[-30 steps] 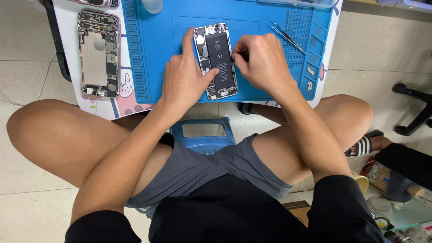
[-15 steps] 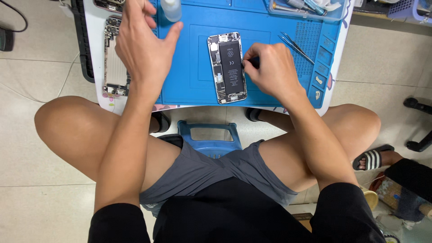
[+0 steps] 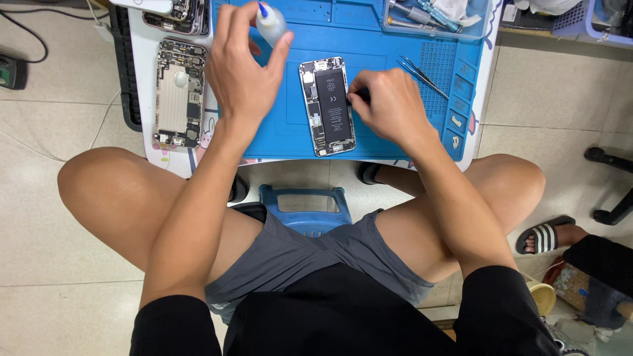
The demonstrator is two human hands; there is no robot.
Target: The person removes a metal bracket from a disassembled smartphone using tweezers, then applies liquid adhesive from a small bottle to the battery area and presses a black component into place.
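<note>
My left hand [image 3: 241,69] is closed around a small clear squeeze bottle [image 3: 271,24] with a blue tip; my thumb and fingers grip it from both sides, and it stands above the far part of the blue work mat [image 3: 283,125]. My right hand [image 3: 389,105] is curled shut on a thin dark tool [image 3: 359,96], of which I can see only a short piece between my fingers, and its tip touches the right edge of the opened phone [image 3: 328,105]. This phone lies flat near the middle of the mat, between my two hands, with its black battery facing up. Just to the right of my right hand, a pair of tweezers [image 3: 422,76] lies on the mat. To the left of the mat, another opened phone body [image 3: 179,92] rests on the white table, well apart from the first one. At the far right corner, a clear tray [image 3: 475,29] holds several tools. Under the table, between my knees, I see a blue plastic stool [image 3: 304,207].
</note>
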